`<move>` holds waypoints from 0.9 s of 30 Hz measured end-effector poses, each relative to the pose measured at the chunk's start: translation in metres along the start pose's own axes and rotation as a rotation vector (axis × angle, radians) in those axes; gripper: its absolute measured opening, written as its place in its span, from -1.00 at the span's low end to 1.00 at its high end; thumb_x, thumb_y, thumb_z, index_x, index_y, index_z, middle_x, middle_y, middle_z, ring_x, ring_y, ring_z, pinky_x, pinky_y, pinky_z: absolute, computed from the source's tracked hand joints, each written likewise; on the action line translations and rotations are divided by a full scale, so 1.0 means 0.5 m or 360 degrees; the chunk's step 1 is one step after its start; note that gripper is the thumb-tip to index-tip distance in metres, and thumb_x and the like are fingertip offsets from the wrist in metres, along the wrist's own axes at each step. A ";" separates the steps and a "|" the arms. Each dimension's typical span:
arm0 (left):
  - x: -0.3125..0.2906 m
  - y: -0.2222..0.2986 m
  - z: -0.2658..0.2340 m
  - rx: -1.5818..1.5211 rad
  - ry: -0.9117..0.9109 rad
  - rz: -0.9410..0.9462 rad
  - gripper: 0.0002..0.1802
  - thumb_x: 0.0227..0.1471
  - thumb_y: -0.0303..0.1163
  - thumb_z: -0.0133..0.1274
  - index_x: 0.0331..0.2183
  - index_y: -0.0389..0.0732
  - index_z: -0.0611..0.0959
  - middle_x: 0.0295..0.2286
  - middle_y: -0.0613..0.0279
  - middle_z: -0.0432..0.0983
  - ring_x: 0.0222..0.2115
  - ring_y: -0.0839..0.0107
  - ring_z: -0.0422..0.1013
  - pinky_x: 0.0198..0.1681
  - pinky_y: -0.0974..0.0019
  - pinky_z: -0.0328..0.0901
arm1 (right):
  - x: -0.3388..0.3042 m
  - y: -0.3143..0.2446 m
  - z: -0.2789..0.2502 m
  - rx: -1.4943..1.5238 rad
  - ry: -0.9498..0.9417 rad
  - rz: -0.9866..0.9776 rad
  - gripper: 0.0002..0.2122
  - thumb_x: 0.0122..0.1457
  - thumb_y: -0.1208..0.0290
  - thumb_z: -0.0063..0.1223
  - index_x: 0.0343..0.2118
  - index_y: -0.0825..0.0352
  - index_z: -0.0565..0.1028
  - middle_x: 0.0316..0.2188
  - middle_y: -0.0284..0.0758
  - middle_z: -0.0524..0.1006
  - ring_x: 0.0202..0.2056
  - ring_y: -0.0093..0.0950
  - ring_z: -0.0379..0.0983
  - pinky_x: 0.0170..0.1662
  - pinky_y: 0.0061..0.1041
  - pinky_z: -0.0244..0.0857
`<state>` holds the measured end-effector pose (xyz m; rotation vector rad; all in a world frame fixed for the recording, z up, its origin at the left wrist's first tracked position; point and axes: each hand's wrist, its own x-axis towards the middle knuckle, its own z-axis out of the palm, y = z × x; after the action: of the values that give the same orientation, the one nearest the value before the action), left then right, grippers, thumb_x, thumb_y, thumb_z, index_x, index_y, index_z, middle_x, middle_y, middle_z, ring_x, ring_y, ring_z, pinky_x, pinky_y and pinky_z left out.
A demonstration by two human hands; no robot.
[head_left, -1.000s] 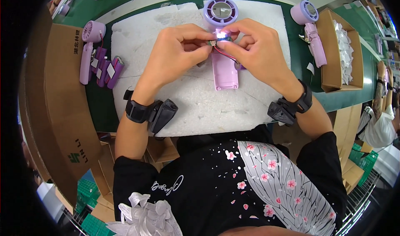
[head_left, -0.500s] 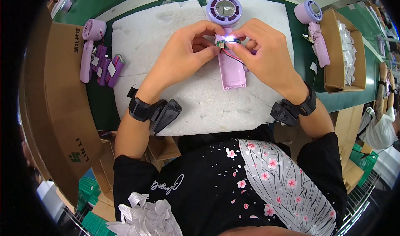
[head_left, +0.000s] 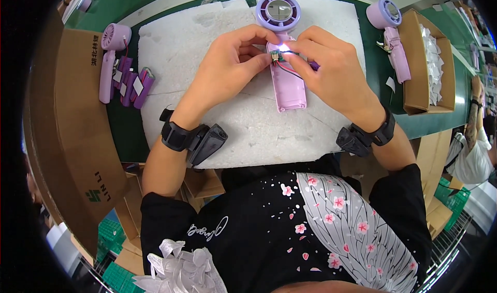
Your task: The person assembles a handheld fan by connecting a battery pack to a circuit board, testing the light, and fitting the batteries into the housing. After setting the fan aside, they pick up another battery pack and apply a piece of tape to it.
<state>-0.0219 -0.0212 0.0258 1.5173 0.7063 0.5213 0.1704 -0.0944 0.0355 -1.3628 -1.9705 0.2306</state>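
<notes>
While both hands work at the middle of the white foam pad (head_left: pixel 238 130), the small circuit board (head_left: pixel 275 56) lies between the two sets of fingertips, over the upper end of the open pink handle shell (head_left: pixel 291 94). The left hand (head_left: pixel 228 60) is positioned at the board's left side: its thumb tip sits at the left edge, and its index finger arches above, toward the top of the shell. From where I stand, I cannot tell whether these fingers grip the board or only steady it. The right hand (head_left: pixel 334 68) has thumb and index finger pinched on the board's right end, next to a bright white light (head_left: pixel 283 48); glare obscures the exact contact line.

Red and black wires (head_left: pixel 290 71) run from the board, across the shell cavity, to beneath the right hand. A purple part (head_left: pixel 314 65) shows partly under the right fingers. The round lilac fan head (head_left: pixel 278 12) adjoins the shell at its upper end, beyond the fingertips.

The pad rests on the green tabletop (head_left: pixel 123 138). Left of it are a second fan (head_left: pixel 116 37) and purple battery cells (head_left: pixel 139 88); right of it, a third fan (head_left: pixel 384 14) lies beside an open cardboard box (head_left: pixel 414 99) holding white pieces (head_left: pixel 432 65).
</notes>
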 end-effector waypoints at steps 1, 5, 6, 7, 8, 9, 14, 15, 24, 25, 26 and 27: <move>0.000 0.000 0.002 0.0003 0.0022 0.0007 -0.74 0.02 -0.65 0.01 -0.19 -0.30 0.56 -0.30 0.25 0.56 -0.37 0.56 0.47 -0.25 0.48 0.35 | -0.001 0.001 0.002 -0.0010 0.0003 0.0001 -0.87 -0.01 0.52 0.24 -0.40 0.41 0.55 -0.46 -0.32 0.48 -0.61 -0.50 0.39 -0.53 -0.58 0.24; 0.002 -0.009 0.001 0.0030 0.0048 0.0054 -0.73 0.04 -0.65 -0.01 -0.16 -0.32 0.59 -0.29 0.24 0.56 -0.34 0.56 0.44 -0.26 0.49 0.34 | 0.002 0.002 0.003 0.0006 0.0007 0.0029 -0.88 -0.01 0.52 0.24 -0.41 0.41 0.54 -0.47 -0.32 0.49 -0.62 -0.52 0.38 -0.54 -0.58 0.23; 0.002 -0.010 0.001 0.0042 0.0048 0.0073 -0.72 0.06 -0.64 -0.02 -0.15 -0.33 0.60 -0.27 0.23 0.55 -0.32 0.56 0.43 -0.26 0.49 0.33 | 0.005 0.003 0.001 0.0040 0.0006 0.0056 -0.88 0.00 0.52 0.24 -0.41 0.41 0.54 -0.47 -0.32 0.50 -0.62 -0.53 0.38 -0.55 -0.58 0.22; 0.001 -0.009 0.001 0.0040 0.0048 0.0073 -0.72 0.06 -0.64 -0.02 -0.15 -0.33 0.60 -0.27 0.23 0.55 -0.32 0.56 0.43 -0.26 0.49 0.33 | 0.007 0.005 0.000 0.0075 0.0005 0.0083 -0.88 0.00 0.52 0.24 -0.41 0.41 0.53 -0.47 -0.32 0.50 -0.63 -0.54 0.38 -0.56 -0.59 0.21; 0.001 -0.005 0.001 0.0160 0.0044 0.0072 -0.72 0.05 -0.64 -0.03 -0.16 -0.33 0.62 -0.27 0.23 0.55 -0.33 0.56 0.43 -0.27 0.49 0.33 | 0.009 0.008 0.000 0.0073 0.0004 0.0082 -0.88 0.00 0.52 0.24 -0.41 0.41 0.53 -0.47 -0.32 0.50 -0.63 -0.54 0.38 -0.56 -0.59 0.21; 0.001 -0.001 0.000 0.0281 0.0039 0.0071 -0.71 0.05 -0.63 -0.04 -0.16 -0.33 0.64 -0.27 0.23 0.56 -0.33 0.56 0.44 -0.28 0.49 0.32 | 0.011 0.011 0.000 0.0124 0.0011 0.0119 -0.87 0.01 0.52 0.24 -0.41 0.41 0.53 -0.47 -0.32 0.50 -0.63 -0.55 0.38 -0.56 -0.60 0.20; 0.002 0.011 0.002 0.0514 0.0036 0.0138 -0.71 0.04 -0.61 -0.06 -0.20 -0.32 0.68 -0.26 0.23 0.57 -0.33 0.56 0.43 -0.29 0.48 0.31 | 0.018 0.022 -0.007 0.0316 -0.0231 0.0346 -0.86 0.02 0.52 0.23 -0.39 0.40 0.50 -0.48 -0.34 0.51 -0.65 -0.60 0.34 -0.57 -0.63 0.16; 0.002 0.014 0.003 0.0514 0.0039 0.0143 -0.71 0.04 -0.61 -0.06 -0.20 -0.32 0.68 -0.26 0.23 0.57 -0.33 0.56 0.43 -0.29 0.48 0.31 | 0.019 0.023 -0.011 0.0361 -0.0358 0.0425 -0.86 0.02 0.52 0.23 -0.38 0.40 0.50 -0.48 -0.35 0.51 -0.66 -0.62 0.33 -0.57 -0.64 0.16; 0.010 -0.025 -0.017 0.0237 0.0122 0.0298 -0.62 -0.09 -0.59 0.01 -0.16 -0.22 0.67 -0.32 0.25 0.57 -0.50 0.57 0.43 -0.40 0.49 0.34 | 0.025 0.030 -0.016 0.0392 -0.0142 0.0026 -0.81 0.02 0.53 0.21 -0.30 0.41 0.48 -0.49 -0.31 0.50 -0.52 -0.50 0.43 -0.40 -0.58 0.30; 0.008 -0.024 -0.021 0.0171 0.0148 0.0196 -0.62 -0.10 -0.59 0.02 -0.16 -0.23 0.67 -0.33 0.26 0.57 -0.49 0.58 0.42 -0.39 0.49 0.34 | 0.022 0.032 -0.026 0.0226 -0.0140 -0.0053 -0.82 0.02 0.54 0.21 -0.31 0.41 0.49 -0.48 -0.30 0.50 -0.49 -0.45 0.44 -0.37 -0.56 0.32; 0.008 -0.022 -0.025 0.0105 0.0185 0.0096 -0.62 -0.11 -0.59 0.03 -0.16 -0.24 0.66 -0.34 0.28 0.56 -0.49 0.59 0.42 -0.39 0.49 0.34 | 0.024 0.036 -0.037 0.0063 -0.0140 -0.0143 -0.83 0.02 0.54 0.20 -0.31 0.42 0.50 -0.48 -0.29 0.51 -0.46 -0.40 0.45 -0.35 -0.54 0.33; 0.006 -0.015 -0.027 0.0103 0.0199 0.0101 -0.62 -0.11 -0.59 0.03 -0.16 -0.24 0.66 -0.34 0.28 0.56 -0.49 0.59 0.42 -0.39 0.49 0.34 | 0.027 0.040 -0.046 -0.0099 -0.0139 -0.0234 -0.84 0.01 0.55 0.20 -0.32 0.42 0.51 -0.47 -0.28 0.52 -0.43 -0.35 0.46 -0.32 -0.52 0.35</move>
<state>-0.0303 -0.0095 0.0190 1.5814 0.7799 0.6513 0.1974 -0.0797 0.0481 -1.2581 -2.1561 0.1630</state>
